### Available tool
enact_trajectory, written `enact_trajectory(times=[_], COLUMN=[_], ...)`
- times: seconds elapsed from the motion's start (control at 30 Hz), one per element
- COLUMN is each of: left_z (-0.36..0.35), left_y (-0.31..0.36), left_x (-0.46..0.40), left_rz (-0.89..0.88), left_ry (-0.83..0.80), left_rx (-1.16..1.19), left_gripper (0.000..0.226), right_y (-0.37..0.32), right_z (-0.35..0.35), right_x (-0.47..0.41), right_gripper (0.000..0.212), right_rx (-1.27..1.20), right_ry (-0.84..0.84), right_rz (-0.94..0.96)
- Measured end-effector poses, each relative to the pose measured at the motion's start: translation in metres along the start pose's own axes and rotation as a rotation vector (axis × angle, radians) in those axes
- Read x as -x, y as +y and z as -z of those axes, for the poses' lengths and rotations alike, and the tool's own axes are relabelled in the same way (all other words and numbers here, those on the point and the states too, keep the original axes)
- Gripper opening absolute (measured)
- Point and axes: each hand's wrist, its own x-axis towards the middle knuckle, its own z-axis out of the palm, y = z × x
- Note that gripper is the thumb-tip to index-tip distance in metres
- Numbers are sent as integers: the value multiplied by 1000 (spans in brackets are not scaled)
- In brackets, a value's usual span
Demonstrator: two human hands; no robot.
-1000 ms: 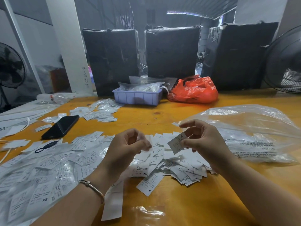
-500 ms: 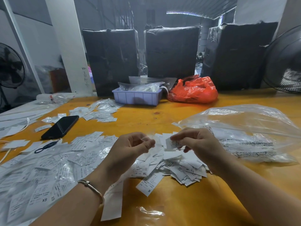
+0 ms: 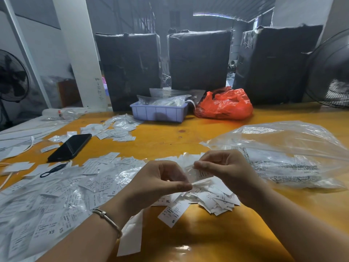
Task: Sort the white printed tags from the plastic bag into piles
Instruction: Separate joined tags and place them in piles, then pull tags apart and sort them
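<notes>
White printed tags lie in a loose heap (image 3: 213, 199) on the orange table just under my hands, with a wider spread of tags (image 3: 56, 195) to the left. My right hand (image 3: 228, 171) pinches a small clear sleeve with a tag (image 3: 198, 174) at its top. My left hand (image 3: 160, 184) pinches the same sleeve's lower edge between thumb and forefinger. A large clear plastic bag (image 3: 287, 154) lies on the right, behind my right hand.
A black phone (image 3: 70, 147) lies at the left. A lilac bin (image 3: 159, 113) and a red plastic bag (image 3: 224, 104) stand at the back, before three black-wrapped boxes. More tags (image 3: 115, 129) lie at the back left. A fan (image 3: 332, 72) stands at the right.
My right hand has lowered and moved left with its tag. Both hands have come together and now pinch the same small sleeve between them.
</notes>
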Motion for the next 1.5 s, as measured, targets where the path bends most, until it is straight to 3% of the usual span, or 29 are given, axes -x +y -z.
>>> enact_trajectory(times=[0.2,0.37,0.47,0.53,0.7,0.93,1.07,1.2,1.3,1.5], left_z=[6,9,9,8,3,0,-1,0,-3,-4], left_y=[-1,-1,-1,0,0,2,-1,-2,-3,-2], left_x=[-1,-2,-1,0,0,2,1,0,0,1], left_rz=[-3,-24,-10,14,21,-27,-30,-44,-67,-103], left_ry=[145,247,194,111,62,37,101,118,87,44], left_rx=[150,228,155,130,142,107,96,78,73,5], left_gripper=[33,23,22,14,15,24,25,18,18,25], right_y=[0,1,0,-2,-3,-4,-7,-8,-11,-20], right_z=[5,3,4,6,2,-3,-2,6,8,0], right_x=[0,1,1,0,3,3,3,0,0,2], right_gripper=[10,5,30,36,20,10,7,39,51,11], right_rx=[-44,-48,-38,-44,-33,-11,-22,-89,-97,-78], right_ry=[18,-81,6,36,-20,109,165,341,330,233], right_rz=[-49,-85,-46,-28,25,89,72,38,15,75])
